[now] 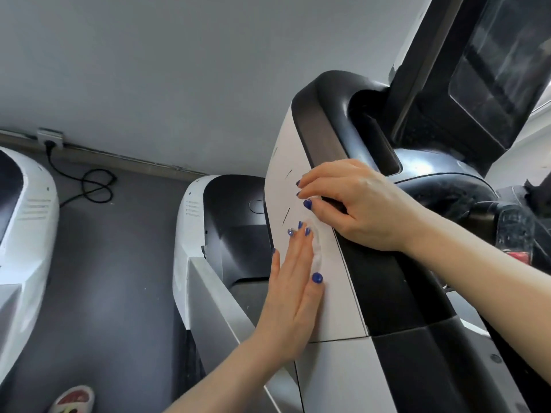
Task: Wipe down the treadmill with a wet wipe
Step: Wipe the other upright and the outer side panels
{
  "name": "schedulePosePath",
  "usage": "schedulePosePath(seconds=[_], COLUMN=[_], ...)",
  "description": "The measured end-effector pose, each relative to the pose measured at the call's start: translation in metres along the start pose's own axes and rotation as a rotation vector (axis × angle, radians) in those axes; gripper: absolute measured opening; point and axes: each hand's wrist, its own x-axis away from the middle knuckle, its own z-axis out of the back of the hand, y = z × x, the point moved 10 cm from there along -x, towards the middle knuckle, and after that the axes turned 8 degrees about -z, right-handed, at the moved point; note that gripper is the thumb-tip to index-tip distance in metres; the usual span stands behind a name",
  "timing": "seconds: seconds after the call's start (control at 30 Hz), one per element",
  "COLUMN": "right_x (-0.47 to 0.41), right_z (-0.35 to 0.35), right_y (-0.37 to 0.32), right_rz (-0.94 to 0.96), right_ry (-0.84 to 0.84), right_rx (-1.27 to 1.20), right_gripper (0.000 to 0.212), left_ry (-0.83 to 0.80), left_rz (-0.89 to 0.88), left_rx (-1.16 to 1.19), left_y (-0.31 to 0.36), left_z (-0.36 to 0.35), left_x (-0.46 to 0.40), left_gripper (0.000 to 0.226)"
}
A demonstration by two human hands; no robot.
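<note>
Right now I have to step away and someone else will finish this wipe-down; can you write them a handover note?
Left hand: flat, fingers straight, pressing the wipe onto the treadmill's white side panel.
Right hand: fingers curled, pinching the wipe's top end at the panel's edge.
Done: cannot tell from this view which parts are already wiped.
Left: likely the rest of the panel, the black rail and the screen.
</note>
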Motion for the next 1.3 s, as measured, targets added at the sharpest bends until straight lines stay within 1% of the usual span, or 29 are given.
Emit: schedulePosePath(seconds=[0.17,0.33,0.4,0.53,0.6,0.7,0.83,0.9,1.1,1.3], right_x=[0.001,0.001,0.001,0.0,0.0,0.0,-0.002,-0.001,0.001,-0.001], right_z=[0.003,0.006,0.005,0.005,0.004,0.005,0.006,0.005,0.005,0.004], right_y=[0.001,0.003,0.002,0.001,0.0,0.002,0.003,0.003,0.002,0.004], right_rz=[-0.012,-0.039,-0.032,-0.021,-0.022,-0.031,-0.046,-0.046,-0.039,-0.05], right_ry=[0.049,0.071,0.068,0.066,0.064,0.058,0.052,0.047,0.05,0.024], right_rx=[-0.052,-0.081,-0.074,-0.079,-0.078,-0.071,-0.065,-0.052,-0.042,-0.055], right_gripper=[0.025,0.022,0.022,0.031,0.031,0.026,0.018,0.018,0.017,0.017], left_ry=[0.024,-0.005,-0.014,-0.014,-0.024,-0.024,0.049,0.074,0.04,0.097], left_rz=[0.022,0.064,0.093,0.154,0.184,0.184,0.237,0.244,0.239,0.337], left_rx=[0.024,0.055,0.07,0.111,0.147,0.159,0.188,0.198,0.206,0.241], left_y=[-0.006,-0.01,-0.019,-0.033,-0.035,-0.037,-0.053,-0.056,-0.058,-0.095], left_z=[0.004,-0.004,-0.005,-0.009,-0.013,-0.014,-0.007,-0.006,-0.019,-0.002], left_x=[-0.011,0.005,0.01,0.02,0.027,0.029,0.012,0.008,0.037,-0.015], left_gripper=[0.069,0.073,0.075,0.081,0.083,0.079,0.069,0.071,0.076,0.069])
